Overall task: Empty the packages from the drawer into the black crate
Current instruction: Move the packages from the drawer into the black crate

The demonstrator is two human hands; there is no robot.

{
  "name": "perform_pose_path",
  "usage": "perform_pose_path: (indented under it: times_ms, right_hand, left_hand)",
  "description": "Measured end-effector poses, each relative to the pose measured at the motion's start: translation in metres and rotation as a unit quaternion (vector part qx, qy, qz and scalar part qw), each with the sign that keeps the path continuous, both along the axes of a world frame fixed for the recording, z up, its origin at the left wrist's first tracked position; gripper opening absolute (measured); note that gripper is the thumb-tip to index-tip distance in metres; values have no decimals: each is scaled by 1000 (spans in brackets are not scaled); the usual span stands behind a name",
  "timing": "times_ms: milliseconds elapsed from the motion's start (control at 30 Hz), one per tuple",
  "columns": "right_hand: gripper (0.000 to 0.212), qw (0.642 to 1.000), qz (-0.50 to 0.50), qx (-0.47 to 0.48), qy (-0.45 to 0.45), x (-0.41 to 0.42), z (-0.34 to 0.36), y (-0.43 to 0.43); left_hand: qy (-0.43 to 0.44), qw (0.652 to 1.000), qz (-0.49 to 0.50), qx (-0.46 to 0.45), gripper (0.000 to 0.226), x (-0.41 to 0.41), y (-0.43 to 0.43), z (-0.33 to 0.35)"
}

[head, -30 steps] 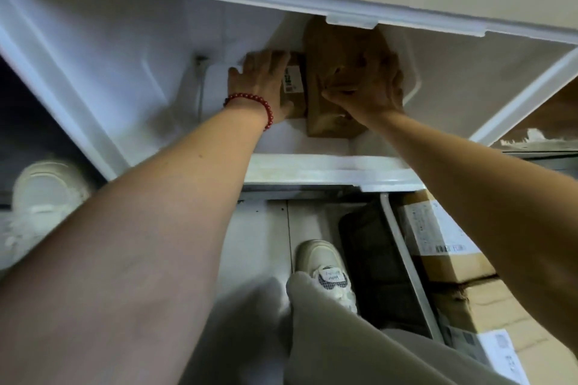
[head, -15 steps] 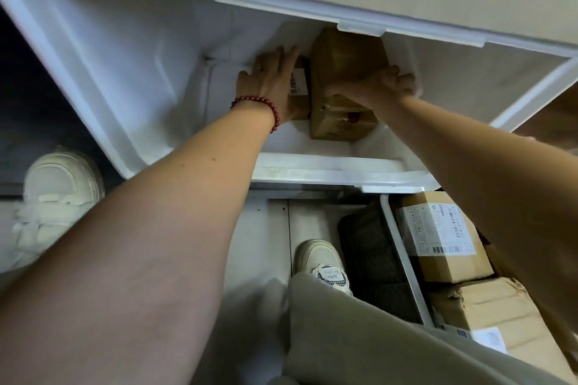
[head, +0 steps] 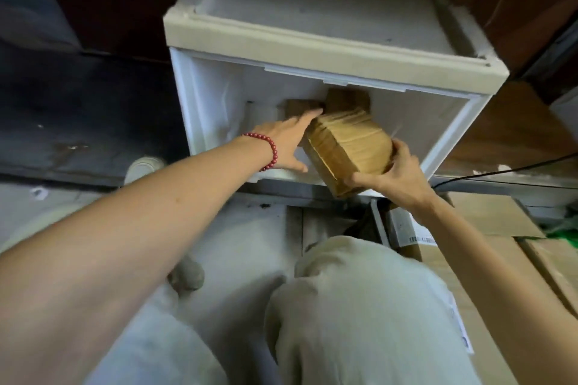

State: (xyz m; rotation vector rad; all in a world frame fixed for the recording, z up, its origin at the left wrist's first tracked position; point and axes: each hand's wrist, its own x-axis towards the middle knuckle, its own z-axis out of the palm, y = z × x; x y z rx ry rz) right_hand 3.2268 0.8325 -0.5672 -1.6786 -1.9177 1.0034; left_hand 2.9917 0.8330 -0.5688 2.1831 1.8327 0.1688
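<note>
The white plastic drawer [head: 215,109] stands pulled out in front of me. My right hand [head: 397,176] grips a brown cardboard package [head: 350,150] by its near corner and holds it tilted over the drawer's front edge. My left hand [head: 287,144], with a red bead bracelet on the wrist, reaches into the drawer with straight fingers that point at a small brown package [head: 300,106] at the back. Another brown package [head: 347,100] lies at the back beside it. The black crate [head: 359,228] shows only as a dark sliver below the drawer, with packages [head: 409,231] in it.
A white cabinet top [head: 328,40] overhangs the drawer. My knees in pale trousers [head: 359,306] fill the lower middle. Flat cardboard boxes [head: 500,222] lie at the right, a black cable [head: 500,172] runs above them. A pale shoe [head: 144,166] sits at the left.
The view has pulled back from the drawer. My right hand has lifted the larger package out toward the front edge. My left hand has come off the small package and now stretches toward it.
</note>
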Motion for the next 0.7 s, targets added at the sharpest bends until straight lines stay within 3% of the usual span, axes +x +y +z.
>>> perform_pose_path:
  times_ms: [133,333,500,600,700]
  right_hand:
    - [133,997,1,12,74,6,4,-38]
    - [119,947,-102,2,303,14,-8,-92]
    - [116,926,-157,-28,343,39,-34,-127]
    - [117,922,-167,-55,345,48,-42,-134]
    - [117,915,-168,-68,360,47,-44,-135]
  left_hand:
    - [-17,998,-54,25,110,11,-29,31]
    - [-194,981,-15,-28,124,32,-68,36]
    - [-297,953,8,-62,106,72,-81,17]
    - [-283,957,-15,-67,100,74,-82,11]
    - [-232,970,-36,-55,109,75,-82,12]
